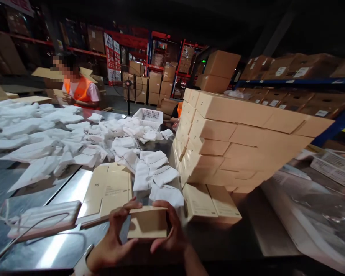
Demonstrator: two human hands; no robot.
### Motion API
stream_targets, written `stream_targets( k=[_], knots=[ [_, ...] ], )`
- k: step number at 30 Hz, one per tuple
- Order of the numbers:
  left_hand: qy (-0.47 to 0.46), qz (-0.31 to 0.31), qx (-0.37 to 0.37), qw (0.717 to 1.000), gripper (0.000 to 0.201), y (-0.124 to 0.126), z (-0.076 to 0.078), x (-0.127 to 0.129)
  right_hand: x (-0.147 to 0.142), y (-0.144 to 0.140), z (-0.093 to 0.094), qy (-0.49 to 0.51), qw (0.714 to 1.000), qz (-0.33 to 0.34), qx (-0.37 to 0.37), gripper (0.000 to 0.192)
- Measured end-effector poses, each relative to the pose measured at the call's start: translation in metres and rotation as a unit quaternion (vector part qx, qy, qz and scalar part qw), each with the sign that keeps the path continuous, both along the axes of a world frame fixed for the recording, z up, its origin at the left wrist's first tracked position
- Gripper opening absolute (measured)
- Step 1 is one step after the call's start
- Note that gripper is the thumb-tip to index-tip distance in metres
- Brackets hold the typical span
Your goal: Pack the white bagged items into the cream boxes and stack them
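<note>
Between my two hands is a small tan cardboard box (pixel 148 224), held at the table's near edge. My left hand (pixel 115 234) grips its left end, thumb below and fingers over the top. On the right end, my right hand (pixel 172 230) has its fingers and thumb curled around the box. Flattened tan cartons (pixel 112 189) lie just beyond my left hand. White soft packets (pixel 158 172) are scattered behind the box. Two closed tan boxes (pixel 211 201) sit to the right of my right hand, in front of a tall stack of similar boxes (pixel 227 134).
A white power-strip-like block (pixel 46 218) with a cord lies at left on the metal table (pixel 71 249). A white basket (pixel 149 117) stands at the back. A plastic-lined bin (pixel 299 214) is at right. A person in an orange vest (pixel 82 90) works across the table.
</note>
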State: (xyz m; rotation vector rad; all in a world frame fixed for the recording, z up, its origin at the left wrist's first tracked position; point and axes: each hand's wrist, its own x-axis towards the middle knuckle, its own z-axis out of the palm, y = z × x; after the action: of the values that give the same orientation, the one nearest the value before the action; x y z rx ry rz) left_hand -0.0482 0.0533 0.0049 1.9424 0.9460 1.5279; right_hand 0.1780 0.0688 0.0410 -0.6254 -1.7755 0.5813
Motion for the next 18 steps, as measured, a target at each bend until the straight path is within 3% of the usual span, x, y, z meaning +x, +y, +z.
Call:
stream_targets(
  k=[3,8,13,18],
  knots=[
    [0.031,-0.045,0.028,0.998,0.043,0.003,0.013,-0.002,-0.003,0.005,0.004,0.0,0.998,-0.004,0.059,0.055],
    [0.113,-0.062,0.083,0.988,0.03,0.008,0.034,-0.003,-0.007,0.012,0.009,0.013,0.991,-0.005,0.131,0.041],
    [0.127,-0.068,0.141,0.979,0.027,0.013,0.029,-0.001,-0.005,0.014,0.005,0.012,0.99,-0.002,0.139,0.037],
    [0.147,-0.073,0.153,0.974,0.025,0.014,0.028,0.001,-0.007,0.014,0.003,0.02,0.991,-0.013,0.13,0.034]
  ],
)
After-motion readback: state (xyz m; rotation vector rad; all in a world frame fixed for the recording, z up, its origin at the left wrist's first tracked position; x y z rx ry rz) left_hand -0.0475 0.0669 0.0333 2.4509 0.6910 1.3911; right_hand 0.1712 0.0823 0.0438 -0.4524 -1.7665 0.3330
